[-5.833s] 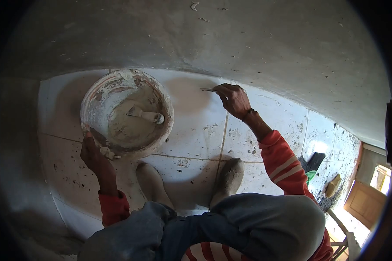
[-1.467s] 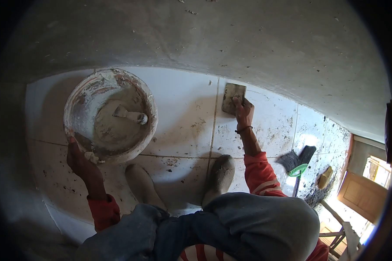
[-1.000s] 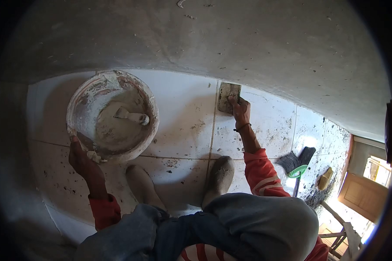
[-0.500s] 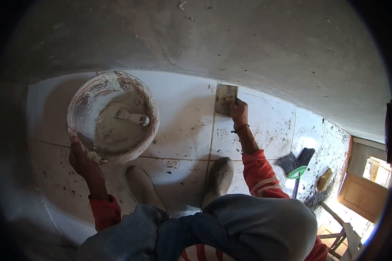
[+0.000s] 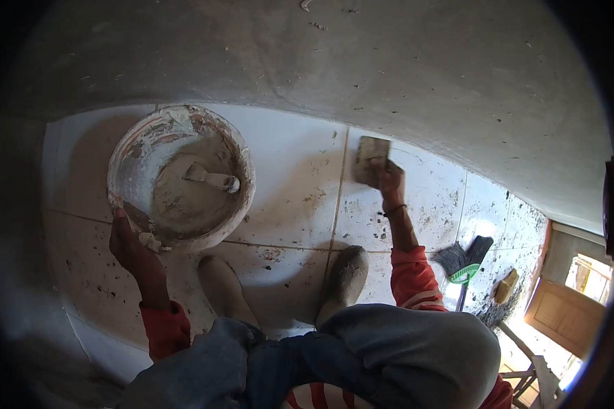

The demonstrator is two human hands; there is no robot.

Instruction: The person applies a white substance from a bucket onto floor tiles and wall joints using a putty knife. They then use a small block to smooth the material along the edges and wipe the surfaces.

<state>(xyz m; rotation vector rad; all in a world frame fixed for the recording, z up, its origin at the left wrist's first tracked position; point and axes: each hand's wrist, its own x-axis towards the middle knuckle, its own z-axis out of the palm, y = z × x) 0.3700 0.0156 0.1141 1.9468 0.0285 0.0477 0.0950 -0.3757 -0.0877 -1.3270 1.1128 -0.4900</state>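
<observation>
At the near left rim of a wide round bucket (image 5: 129,174), my left hand (image 5: 135,252) has its fingers curled over the edge. Grey-white paste (image 5: 184,198) coats the bucket's inside, and a putty knife (image 5: 215,179) with a smeared handle lies in it. My right hand (image 5: 390,183) is closed on a flat rectangular plate (image 5: 370,153) stained with paste, held over or against the white floor tiles near the wall. Slight blur hides whether the plate touches the tiles.
A grey plastered wall (image 5: 307,61) runs along the far side. White tiles (image 5: 286,177) carry scattered crumbs. To the right lie a broom (image 5: 465,267) with a green head, a yellowish block (image 5: 505,286) and some wooden pieces (image 5: 532,368). My feet (image 5: 348,276) stand in the middle.
My right hand has moved a little to the right and nearer to me with the plate, away from the tile joint. My left hand stays on the bucket rim.
</observation>
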